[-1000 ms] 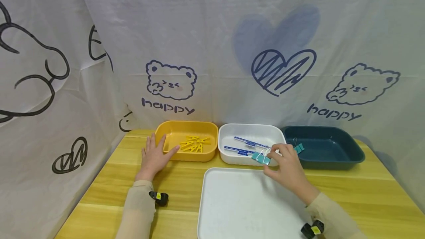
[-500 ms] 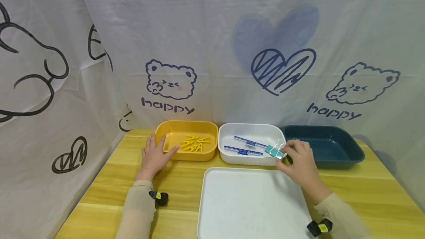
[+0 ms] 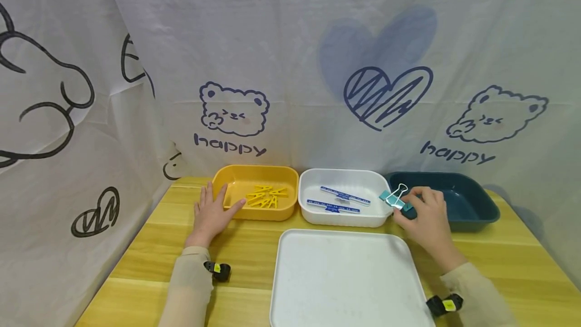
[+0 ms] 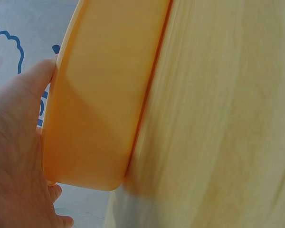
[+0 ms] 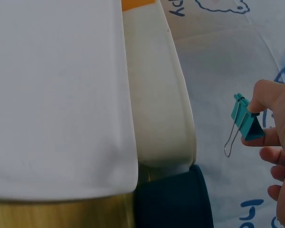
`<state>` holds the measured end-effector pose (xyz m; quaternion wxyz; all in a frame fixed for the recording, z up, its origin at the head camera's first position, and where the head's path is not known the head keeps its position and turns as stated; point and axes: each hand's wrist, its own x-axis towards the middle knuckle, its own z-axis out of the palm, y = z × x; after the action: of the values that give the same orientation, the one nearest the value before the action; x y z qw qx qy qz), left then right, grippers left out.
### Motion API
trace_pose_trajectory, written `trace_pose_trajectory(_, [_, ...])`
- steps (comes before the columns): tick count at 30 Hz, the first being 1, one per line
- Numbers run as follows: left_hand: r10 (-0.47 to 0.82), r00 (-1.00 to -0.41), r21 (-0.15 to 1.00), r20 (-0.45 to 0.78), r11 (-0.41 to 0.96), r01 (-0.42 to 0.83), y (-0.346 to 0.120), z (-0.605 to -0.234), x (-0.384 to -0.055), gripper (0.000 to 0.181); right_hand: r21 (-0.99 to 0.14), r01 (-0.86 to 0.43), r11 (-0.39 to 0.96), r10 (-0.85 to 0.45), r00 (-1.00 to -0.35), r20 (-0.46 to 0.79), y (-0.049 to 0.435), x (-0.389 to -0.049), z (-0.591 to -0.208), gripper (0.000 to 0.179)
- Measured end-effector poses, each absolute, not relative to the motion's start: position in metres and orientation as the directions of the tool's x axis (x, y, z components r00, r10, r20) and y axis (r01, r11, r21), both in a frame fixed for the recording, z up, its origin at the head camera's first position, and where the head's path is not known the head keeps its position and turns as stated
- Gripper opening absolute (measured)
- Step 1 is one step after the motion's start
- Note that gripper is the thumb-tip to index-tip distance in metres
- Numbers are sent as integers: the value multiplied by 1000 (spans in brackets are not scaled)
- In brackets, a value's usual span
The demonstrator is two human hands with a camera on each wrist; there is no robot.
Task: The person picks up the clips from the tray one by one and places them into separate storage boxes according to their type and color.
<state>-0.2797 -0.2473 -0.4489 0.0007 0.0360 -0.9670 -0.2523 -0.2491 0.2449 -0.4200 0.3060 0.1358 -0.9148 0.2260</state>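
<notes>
My right hand [image 3: 426, 223] pinches a teal binder clip [image 3: 394, 200] between thumb and index finger, above the near left corner of the dark blue bin [image 3: 472, 221]. In the right wrist view the binder clip [image 5: 246, 121] has its wire handle hanging down, and the other fingers stay off it. My left hand [image 3: 211, 218] rests on the left end of the yellow bin [image 3: 286, 212], fingers spread. Seen from the left wrist, its thumb touches the rim of the yellow bin [image 4: 104, 95]. Part of the dark bin's inside is hidden behind my right hand.
Several yellow clips [image 3: 265, 197] lie in the yellow bin. Between the coloured bins stands a white bin [image 3: 340, 220] with two blue ruler-like clips [image 3: 333, 207]. A white tray [image 3: 347, 276] lies in front on the wooden table [image 3: 245, 286]. A printed cloth [image 3: 308, 130] hangs behind.
My right hand has carried the binder clip rightward, from over the white bin to the dark blue bin's left edge. My left hand has stayed on the yellow bin.
</notes>
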Motion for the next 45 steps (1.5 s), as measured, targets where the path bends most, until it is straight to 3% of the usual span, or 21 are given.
trace_pose_trajectory(16, [-68, -998, 486, -11, 871, -65, -247, -449, -280, 94, -366, -258, 894, -13, -832, 555, 272, -260, -427, 29])
trace_pose_trajectory(45, [-69, -998, 488, -11, 871, -66, -248, -450, -281, 94, -274, 29, 961, 122, -937, 327, 313, -292, -445, 42])
